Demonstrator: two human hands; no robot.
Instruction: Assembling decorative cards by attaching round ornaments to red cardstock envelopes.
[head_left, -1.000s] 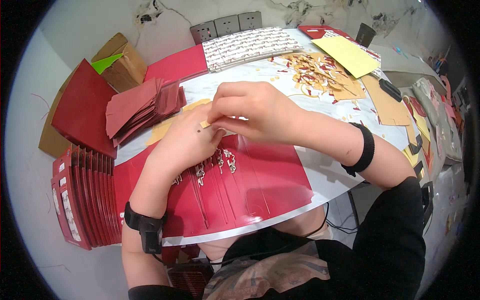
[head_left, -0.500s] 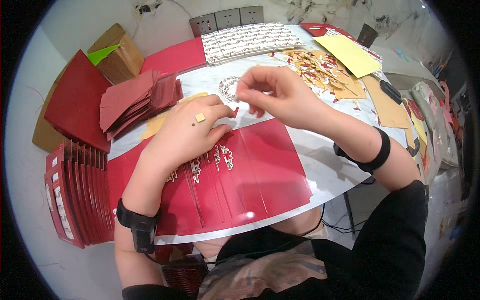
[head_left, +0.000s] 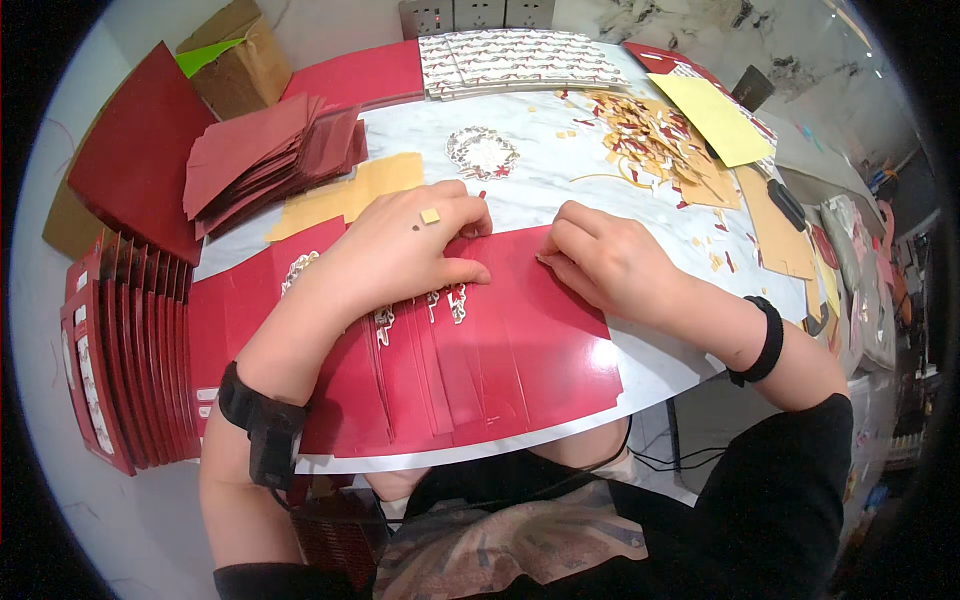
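Fingers of right hand (head_left: 608,258): thumb and forefinger drawn together in a pinch; cannot tell whether a small piece sits between the tips.
Tips to sheet: pinch is over the far right part of the red sheets (head_left: 480,370); contact not clear from this angle.
Fingers of left hand (head_left: 400,238): loosely bent, thumb spread away from forefinger, no grasp apparent; thumb tip rests on the red, just left of the right-hand pinch.
Back of left hand: small yellow square (head_left: 430,216) sits there.
Red sheets: overlapping, spread under both hands; long axis left to right across the person's front, thin edge lines running toward the body.
White-edged cut-outs (head_left: 457,303): on the red, to the left of the pinch and nearer the body; long axes mostly toward the body; left hand nearer.
Key relation: bare red panel lies directly below and right of the pinch; right hand nearer to it.
Wreath cut-out (head_left: 482,153): on the worktop (head_left: 540,195), beyond the left fingertips, apart from both hands.
Left flank: tan sheet (head_left: 350,195) near the left hand, dark-red paper stack (head_left: 260,160) farther off.
Right flank: scrap pile (head_left: 655,145) beyond the right hand.
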